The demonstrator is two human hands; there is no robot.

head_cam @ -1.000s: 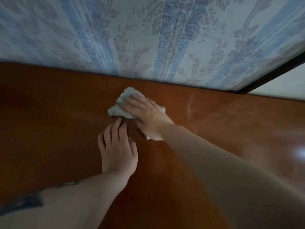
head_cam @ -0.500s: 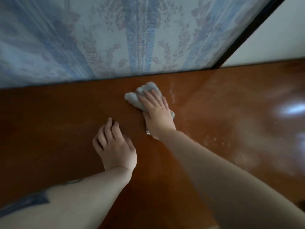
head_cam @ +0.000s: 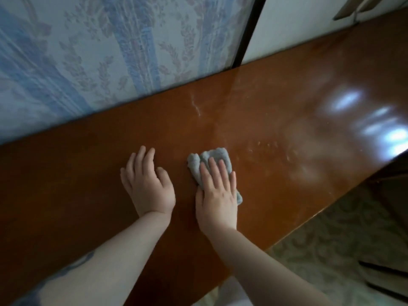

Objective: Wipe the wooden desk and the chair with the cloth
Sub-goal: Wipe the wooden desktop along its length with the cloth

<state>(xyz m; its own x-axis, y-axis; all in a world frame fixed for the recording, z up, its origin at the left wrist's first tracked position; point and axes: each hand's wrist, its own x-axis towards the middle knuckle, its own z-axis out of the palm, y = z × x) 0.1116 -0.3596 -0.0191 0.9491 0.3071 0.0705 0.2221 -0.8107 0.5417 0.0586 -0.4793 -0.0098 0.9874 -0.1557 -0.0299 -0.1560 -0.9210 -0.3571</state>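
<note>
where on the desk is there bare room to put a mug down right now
Bare patches on the glossy brown wooden desk: the stretch right of the crumpled grey cloth, out to the glare by the right edge, and the dark area left of the left hand. It is crowded at the middle, where the right hand presses the cloth beside the left.

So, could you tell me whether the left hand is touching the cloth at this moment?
Apart. The head view shows a strip of bare wooden desk between the left hand and the cloth, which lies under the right hand.

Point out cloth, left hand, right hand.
cloth [head_cam: 199, 159]: head view, exposed far end.
left hand [head_cam: 150, 186]: head view, back of hand.
right hand [head_cam: 217, 197]: head view, back of hand, on cloth.
</note>
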